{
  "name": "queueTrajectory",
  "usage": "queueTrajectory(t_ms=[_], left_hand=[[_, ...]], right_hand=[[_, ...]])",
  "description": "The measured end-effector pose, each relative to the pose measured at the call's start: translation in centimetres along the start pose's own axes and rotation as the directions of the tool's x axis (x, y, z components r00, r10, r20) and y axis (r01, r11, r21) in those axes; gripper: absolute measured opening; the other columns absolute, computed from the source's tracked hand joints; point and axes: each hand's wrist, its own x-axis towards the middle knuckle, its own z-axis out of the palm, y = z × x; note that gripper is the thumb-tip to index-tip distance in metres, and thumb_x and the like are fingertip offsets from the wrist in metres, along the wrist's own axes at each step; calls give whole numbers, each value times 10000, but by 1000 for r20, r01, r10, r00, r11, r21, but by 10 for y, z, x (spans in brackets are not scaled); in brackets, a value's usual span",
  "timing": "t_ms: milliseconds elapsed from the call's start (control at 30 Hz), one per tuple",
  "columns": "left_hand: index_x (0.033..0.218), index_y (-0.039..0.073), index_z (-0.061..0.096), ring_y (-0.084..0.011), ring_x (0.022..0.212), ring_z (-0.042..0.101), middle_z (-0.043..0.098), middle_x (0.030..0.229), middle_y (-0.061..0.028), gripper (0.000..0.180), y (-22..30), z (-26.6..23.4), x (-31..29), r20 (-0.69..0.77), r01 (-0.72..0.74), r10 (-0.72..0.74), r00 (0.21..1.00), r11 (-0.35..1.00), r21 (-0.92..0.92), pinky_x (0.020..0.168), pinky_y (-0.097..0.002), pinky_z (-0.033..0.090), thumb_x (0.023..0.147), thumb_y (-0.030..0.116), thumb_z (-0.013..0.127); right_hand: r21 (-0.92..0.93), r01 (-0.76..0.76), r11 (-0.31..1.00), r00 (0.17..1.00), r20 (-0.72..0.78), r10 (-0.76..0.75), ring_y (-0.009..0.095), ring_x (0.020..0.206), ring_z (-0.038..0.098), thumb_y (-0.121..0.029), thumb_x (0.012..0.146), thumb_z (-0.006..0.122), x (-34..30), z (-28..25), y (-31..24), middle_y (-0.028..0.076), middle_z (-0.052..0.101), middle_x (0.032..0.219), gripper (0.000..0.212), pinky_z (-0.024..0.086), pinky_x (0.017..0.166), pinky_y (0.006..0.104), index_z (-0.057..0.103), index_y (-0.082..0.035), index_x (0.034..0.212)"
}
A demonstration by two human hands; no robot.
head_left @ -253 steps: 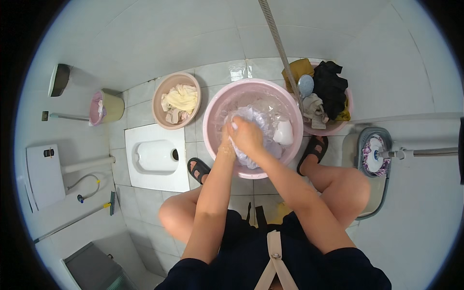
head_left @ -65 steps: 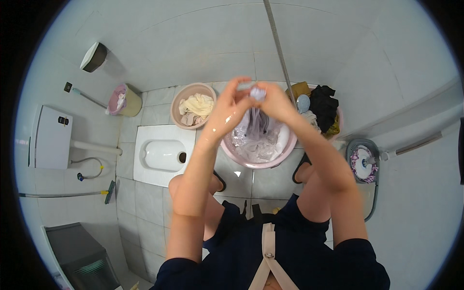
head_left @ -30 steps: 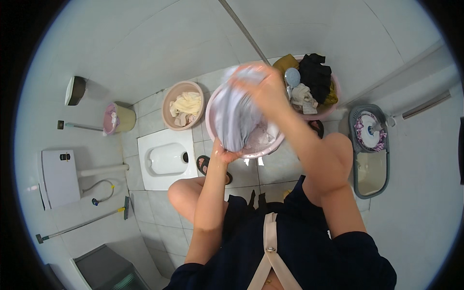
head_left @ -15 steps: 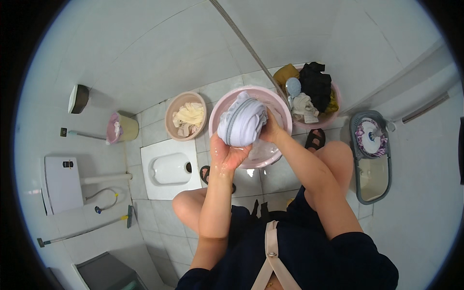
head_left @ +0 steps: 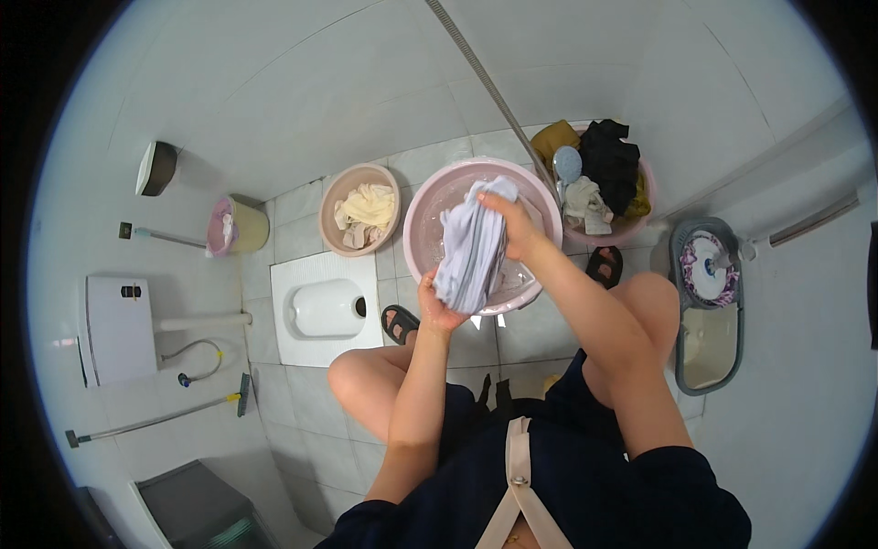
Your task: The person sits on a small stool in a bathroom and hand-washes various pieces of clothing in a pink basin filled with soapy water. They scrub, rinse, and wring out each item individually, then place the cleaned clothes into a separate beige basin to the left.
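A bunched, wet-looking pale lavender garment with a grey stripe is held over a large pink basin. My left hand cups its lower end, palm up, at the basin's near rim. Higher up on the right, my right hand grips the cloth, thumb across its top. Parts of both hands' fingers are hidden beneath the fabric. Some water shows in the basin around the garment.
To the left, a smaller basin holds cream clothes, beside a squat toilet. A clothes-filled pink basin with a shower head stands at the right, near a grey mop bucket. A metal hose runs down behind.
The garment has gone from a rounded bundle to a longer, folded bunch. My right hand has moved up onto its top, and my left hand supports its lower end.
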Motion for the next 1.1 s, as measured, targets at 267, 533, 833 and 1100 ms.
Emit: queueTrajectory(t_ms=[267, 533, 833, 1100], left_hand=[[1344, 29, 335, -368, 1134, 495, 480, 1241, -220, 872, 16, 5, 21, 272, 79, -99, 957, 993, 86, 949, -527, 403, 781, 683, 459], [1266, 8, 423, -294, 1085, 553, 544, 1203, -170, 677, 30, 33, 18, 335, -127, 130, 933, 991, -30, 929, -412, 470, 804, 459, 625], [1077, 47, 468, -265, 1063, 565, 541, 1184, -170, 346, 26, 109, -4, 285, -743, 690, 666, 575, 344, 906, -422, 473, 760, -28, 586], [768, 47, 514, -287, 1040, 565, 595, 1103, -154, 281, 26, 152, -13, 870, -776, 409, 275, -439, 452, 874, -375, 441, 533, -2, 661]], right_hand=[[-644, 670, 369, 728, 668, -156, 209, 817, 550, -105, 631, 747, -45, 49, 16, 104, 571, 856, 277, 430, 748, 301, 541, -19, 794], [-307, 462, 832, 809, 531, -253, 225, 857, 576, -98, 701, 605, -46, 51, -5, 137, 589, 885, 233, 445, 797, 342, 558, 44, 880], [-61, 406, 912, 909, -75, -410, 229, 850, 585, -241, 831, 578, -30, 40, -16, 102, 584, 905, 242, 474, 796, 373, 543, -33, 949], [90, -233, 968, 964, -111, 243, 258, 892, 607, -345, 876, 525, 7, 32, -45, 131, 612, 989, 390, 490, 847, 428, 554, -18, 1086]])
